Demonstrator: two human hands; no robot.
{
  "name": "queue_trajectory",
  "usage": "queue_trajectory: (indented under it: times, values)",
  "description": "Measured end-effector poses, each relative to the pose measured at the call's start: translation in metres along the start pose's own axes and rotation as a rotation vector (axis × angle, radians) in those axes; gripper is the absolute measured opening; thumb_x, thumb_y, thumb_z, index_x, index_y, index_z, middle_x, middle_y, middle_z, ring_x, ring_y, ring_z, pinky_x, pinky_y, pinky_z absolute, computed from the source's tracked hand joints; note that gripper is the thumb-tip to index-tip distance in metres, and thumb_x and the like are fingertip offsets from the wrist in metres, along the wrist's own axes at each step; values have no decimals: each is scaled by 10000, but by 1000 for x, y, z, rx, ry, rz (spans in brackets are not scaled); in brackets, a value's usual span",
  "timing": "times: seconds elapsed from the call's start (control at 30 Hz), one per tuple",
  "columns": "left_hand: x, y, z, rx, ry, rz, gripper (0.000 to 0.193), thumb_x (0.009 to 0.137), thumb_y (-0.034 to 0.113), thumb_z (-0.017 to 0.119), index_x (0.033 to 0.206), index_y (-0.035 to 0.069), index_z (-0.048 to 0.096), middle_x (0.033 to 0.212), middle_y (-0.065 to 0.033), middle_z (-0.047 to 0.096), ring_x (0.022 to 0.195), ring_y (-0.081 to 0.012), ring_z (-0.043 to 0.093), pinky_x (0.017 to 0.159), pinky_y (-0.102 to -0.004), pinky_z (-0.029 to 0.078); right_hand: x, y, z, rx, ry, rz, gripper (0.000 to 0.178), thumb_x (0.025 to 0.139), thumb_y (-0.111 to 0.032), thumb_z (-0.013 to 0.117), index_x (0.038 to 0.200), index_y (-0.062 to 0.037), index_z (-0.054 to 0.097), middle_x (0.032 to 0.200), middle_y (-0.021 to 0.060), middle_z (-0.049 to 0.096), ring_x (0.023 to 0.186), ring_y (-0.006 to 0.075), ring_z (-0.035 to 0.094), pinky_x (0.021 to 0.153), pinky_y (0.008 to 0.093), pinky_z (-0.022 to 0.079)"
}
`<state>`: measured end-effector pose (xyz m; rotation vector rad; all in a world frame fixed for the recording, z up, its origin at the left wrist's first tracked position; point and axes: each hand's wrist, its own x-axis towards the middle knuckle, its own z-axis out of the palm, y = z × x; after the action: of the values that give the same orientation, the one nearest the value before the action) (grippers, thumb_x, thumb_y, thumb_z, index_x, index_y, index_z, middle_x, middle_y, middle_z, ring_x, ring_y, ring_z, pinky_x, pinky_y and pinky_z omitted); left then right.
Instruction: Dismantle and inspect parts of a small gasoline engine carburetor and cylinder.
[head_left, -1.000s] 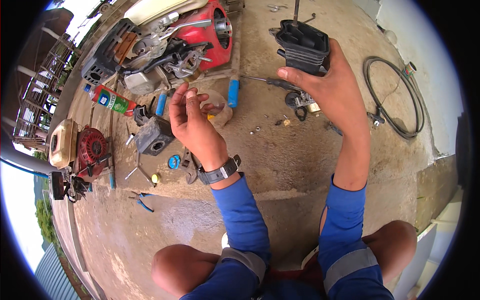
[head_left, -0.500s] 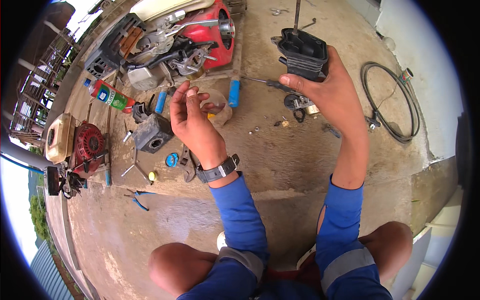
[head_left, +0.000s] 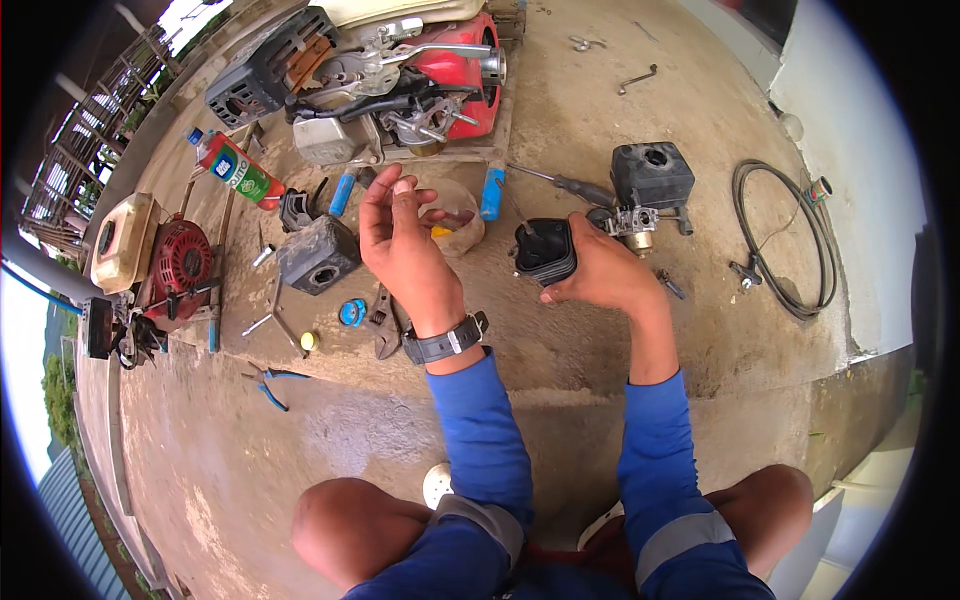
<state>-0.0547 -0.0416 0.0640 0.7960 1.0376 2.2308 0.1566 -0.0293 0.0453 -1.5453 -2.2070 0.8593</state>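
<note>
A clear bowl (head_left: 466, 238) is set on the concrete floor (head_left: 540, 345). Just right of the bowl and a little nearer the person, a small black housing (head_left: 548, 252) is held by the right hand (head_left: 605, 270), whose grip is closed on its right side; its hollow is turned upward. The left hand (head_left: 412, 255) is raised in front of the bowl, which is partly covered by it; its fingers are bent, and whether anything is pinched in that grip cannot be told. Farther right of the bowl, a carburetor (head_left: 632, 228), a screwdriver (head_left: 585, 190) and a black box (head_left: 652, 178) are grouped close together. Left of the bowl, a dark grey box (head_left: 318, 262) is seen, and nearer the person than the bowl, an adjustable wrench (head_left: 383, 325) is laid.
</note>
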Motion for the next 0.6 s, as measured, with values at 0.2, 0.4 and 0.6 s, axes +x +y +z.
queue_trajectory:
  times: [0.2, 0.4, 0.6]
  values:
    - [1, 3, -3, -20, -11, -10, 240, 1051, 94, 640, 1275, 8, 659, 1105, -67, 703, 901, -141, 687, 717, -279, 553, 1, -7, 32, -171, -46, -8, 896, 634, -349, 1007, 1257, 26, 483, 1310, 277, 651, 1285, 442, 620, 1032, 479, 527]
    - [0, 4, -3, -26, -21, -25, 252, 1054, 103, 637, 1290, 16, 648, 1117, -66, 712, 911, -146, 698, 755, -284, 554, 2, -20, 46, -313, -45, 8, 917, 630, -381, 995, 1303, 10, 512, 1343, 204, 631, 1295, 409, 622, 1060, 511, 537]
    - [1, 10, -5, -21, -12, -38, 251, 1057, 112, 639, 1290, 17, 649, 1120, -75, 720, 904, -144, 699, 756, -283, 553, 3, -35, 59, -406, -30, 41, 929, 595, -385, 1012, 1275, -10, 502, 1340, 199, 615, 1306, 416, 604, 1048, 546, 522]
